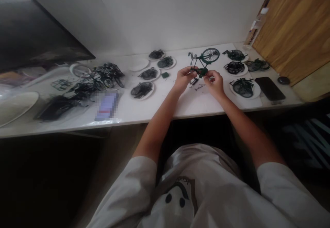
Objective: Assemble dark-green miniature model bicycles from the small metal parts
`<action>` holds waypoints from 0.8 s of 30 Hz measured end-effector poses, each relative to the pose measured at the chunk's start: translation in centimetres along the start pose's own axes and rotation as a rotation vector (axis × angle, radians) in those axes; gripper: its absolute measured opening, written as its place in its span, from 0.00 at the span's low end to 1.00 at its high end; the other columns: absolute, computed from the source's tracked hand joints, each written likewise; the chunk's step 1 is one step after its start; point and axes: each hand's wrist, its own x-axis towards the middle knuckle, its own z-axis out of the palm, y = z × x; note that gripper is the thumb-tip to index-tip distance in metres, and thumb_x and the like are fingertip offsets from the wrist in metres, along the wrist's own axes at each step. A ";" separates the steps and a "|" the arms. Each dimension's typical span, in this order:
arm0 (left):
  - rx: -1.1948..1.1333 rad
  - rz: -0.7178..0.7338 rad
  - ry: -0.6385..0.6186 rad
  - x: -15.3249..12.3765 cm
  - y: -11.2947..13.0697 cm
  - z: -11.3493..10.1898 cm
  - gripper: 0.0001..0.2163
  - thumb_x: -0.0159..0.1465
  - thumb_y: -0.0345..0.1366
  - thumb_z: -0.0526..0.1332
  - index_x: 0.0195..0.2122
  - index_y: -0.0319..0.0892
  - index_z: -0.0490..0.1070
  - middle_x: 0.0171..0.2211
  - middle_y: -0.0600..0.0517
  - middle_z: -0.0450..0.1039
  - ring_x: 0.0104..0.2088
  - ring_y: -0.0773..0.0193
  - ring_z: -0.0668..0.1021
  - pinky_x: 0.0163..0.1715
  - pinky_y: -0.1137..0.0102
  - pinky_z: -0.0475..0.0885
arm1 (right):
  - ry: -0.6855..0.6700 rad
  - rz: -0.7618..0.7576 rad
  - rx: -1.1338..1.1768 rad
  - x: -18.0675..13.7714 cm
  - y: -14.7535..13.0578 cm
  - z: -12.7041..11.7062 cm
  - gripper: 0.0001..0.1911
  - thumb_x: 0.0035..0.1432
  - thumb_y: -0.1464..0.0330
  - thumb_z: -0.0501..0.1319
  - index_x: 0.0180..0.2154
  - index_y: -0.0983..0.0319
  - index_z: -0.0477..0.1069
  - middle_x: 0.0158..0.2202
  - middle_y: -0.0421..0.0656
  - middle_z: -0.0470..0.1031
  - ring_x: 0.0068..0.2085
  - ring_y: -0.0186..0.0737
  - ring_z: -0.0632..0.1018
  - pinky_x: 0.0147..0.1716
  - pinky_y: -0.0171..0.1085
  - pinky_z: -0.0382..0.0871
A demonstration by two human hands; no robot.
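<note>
A miniature bicycle [202, 71] with dark green parts is held tilted over the white work surface. One spoked rear wheel [210, 55] points away toward the wall; no second wheel shows on it. My left hand [184, 78] pinches the frame from the left, fingers closed. On the other side, my right hand [215, 83] is closed with its fingertips at the green part near the middle. Exactly what each fingertip presses is partly hidden. Small dark loose pieces [199, 87] lie on the surface just below the hands. A green block [165, 75] rests left of my left hand.
White plates [152, 90] with dark bicycle parts stand on both sides. Farther left is a pile of miniature bicycles [109, 74] beside a blurred purple item [106, 105]. At right lie a black phone [270, 88], a round black object [284, 80] and a clear bottle [259, 21].
</note>
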 end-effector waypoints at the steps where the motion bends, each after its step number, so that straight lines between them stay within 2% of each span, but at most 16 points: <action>1: 0.008 0.013 -0.001 0.1 -0.2 -0.1 0.25 0.52 0.51 0.86 0.45 0.45 0.86 0.38 0.50 0.88 0.37 0.63 0.85 0.45 0.66 0.81 | 0.003 0.002 -0.007 0.0 -0.1 -0.1 0.13 0.67 0.54 0.66 0.43 0.55 0.79 0.45 0.46 0.84 0.49 0.49 0.82 0.45 0.45 0.79; 6: 0.032 0.051 -0.022 0.2 -0.5 -0.2 0.21 0.55 0.48 0.85 0.44 0.45 0.85 0.40 0.49 0.88 0.39 0.61 0.86 0.46 0.64 0.80 | 0.041 0.011 0.004 0.1 -0.2 -0.6 0.22 0.75 0.44 0.60 0.48 0.54 0.80 0.51 0.48 0.83 0.55 0.53 0.81 0.51 0.50 0.79; 9: 0.019 0.081 -0.044 0.2 -0.7 -0.3 0.21 0.55 0.48 0.85 0.44 0.44 0.86 0.43 0.48 0.88 0.42 0.60 0.87 0.48 0.63 0.81 | 0.074 -0.006 0.011 0.1 -0.3 -0.6 0.30 0.77 0.38 0.55 0.50 0.54 0.79 0.51 0.48 0.82 0.55 0.52 0.81 0.51 0.47 0.78; 12: 0.036 0.092 -0.047 0.2 -0.7 -0.3 0.21 0.56 0.50 0.84 0.43 0.44 0.85 0.43 0.48 0.88 0.43 0.59 0.87 0.50 0.62 0.81 | 0.082 -0.032 0.012 0.1 -0.4 -0.3 0.33 0.76 0.35 0.54 0.51 0.55 0.79 0.49 0.48 0.81 0.53 0.49 0.82 0.49 0.44 0.78; 18: 0.047 0.083 -0.047 0.1 -0.4 -0.3 0.23 0.55 0.51 0.84 0.44 0.44 0.85 0.42 0.47 0.88 0.43 0.57 0.88 0.52 0.60 0.82 | 0.092 -0.029 -0.013 0.1 -1.0 -0.4 0.30 0.79 0.38 0.53 0.50 0.55 0.79 0.48 0.48 0.82 0.52 0.49 0.83 0.48 0.45 0.79; 24: 0.130 0.050 0.047 0.2 -0.1 -0.1 0.24 0.59 0.54 0.82 0.47 0.44 0.84 0.41 0.45 0.88 0.49 0.52 0.90 0.55 0.58 0.83 | 0.116 -0.004 -0.131 0.2 -0.8 -0.7 0.25 0.83 0.48 0.49 0.48 0.55 0.77 0.49 0.50 0.85 0.51 0.49 0.83 0.47 0.46 0.78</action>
